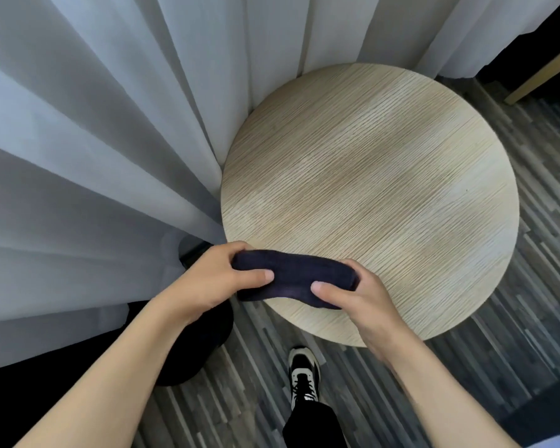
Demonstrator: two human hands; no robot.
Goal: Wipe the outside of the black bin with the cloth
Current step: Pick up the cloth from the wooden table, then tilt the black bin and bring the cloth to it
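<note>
A dark navy cloth (293, 274), folded into a thick band, is held over the near edge of a round wooden table (369, 189). My left hand (220, 276) grips its left end and my right hand (349, 294) grips its right end, thumbs on top. A black rounded shape (204, 337), which may be the black bin, stands on the floor below my left forearm, mostly hidden by the arm and the curtain.
White sheer curtains (94, 156) hang along the left and back, touching the table. The floor (498, 334) is dark striped wood. My shoe (304, 373) and black trouser leg are beneath the table's near edge. A pale wooden furniture leg (543, 76) is at the far right.
</note>
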